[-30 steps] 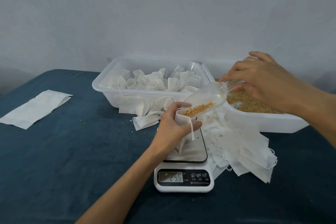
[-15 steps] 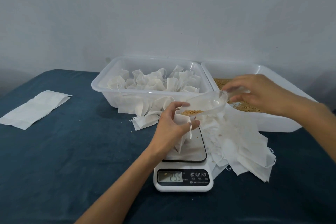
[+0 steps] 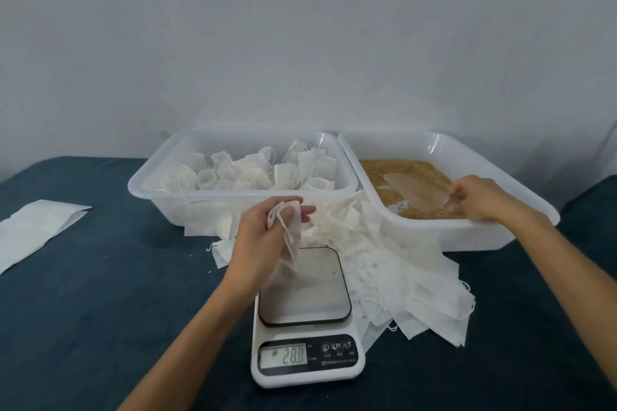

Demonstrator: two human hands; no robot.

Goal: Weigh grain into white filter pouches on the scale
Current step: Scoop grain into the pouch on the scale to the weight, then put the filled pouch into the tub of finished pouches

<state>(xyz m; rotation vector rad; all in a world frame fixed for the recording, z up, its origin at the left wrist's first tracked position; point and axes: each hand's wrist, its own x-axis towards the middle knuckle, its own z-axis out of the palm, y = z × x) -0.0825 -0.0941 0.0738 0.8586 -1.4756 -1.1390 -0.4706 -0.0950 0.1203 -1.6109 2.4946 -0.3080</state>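
- Left hand (image 3: pixel 267 233) grips a white filter pouch (image 3: pixel 289 233) near its mouth, fingers curled round the gathered top; the pouch hangs down toward the scale (image 3: pixel 305 314), its lower end over the back left of the platform.
- Right hand (image 3: pixel 480 198) pinches the handle of a clear scoop (image 3: pixel 414 191), which lies in the grain (image 3: pixel 400 170) inside the right tub (image 3: pixel 494 233).
- Display (image 3: pixel 293 356) reads about 28.0.
- Risk: the left hand bears part of the pouch's weight, so the reading is likely false until the hand lets go.
- Risk: the mouth is pinched loosely; a tilt could spill grain over the platform. A stray kernel (image 3: pixel 334 274) already lies just right of the hand.
- Risk: the heap of empty pouches (image 3: pixel 400 277) right of the left hand crowds the platform edge; one resting on it would shift the weight.
- Risk: an overfull scoop carried across could drop grain onto that heap.
- Hard to tell: whether the pouch bottom touches the platform; the hand and wrist cover it.
- Hidden: how full the pouch is, and the scoop's load, clear plastic on grain.
- The filled pouches (image 3: pixel 240 173) sit in the left tub (image 3: pixel 160 197) beyond the left hand; their count is unclear.
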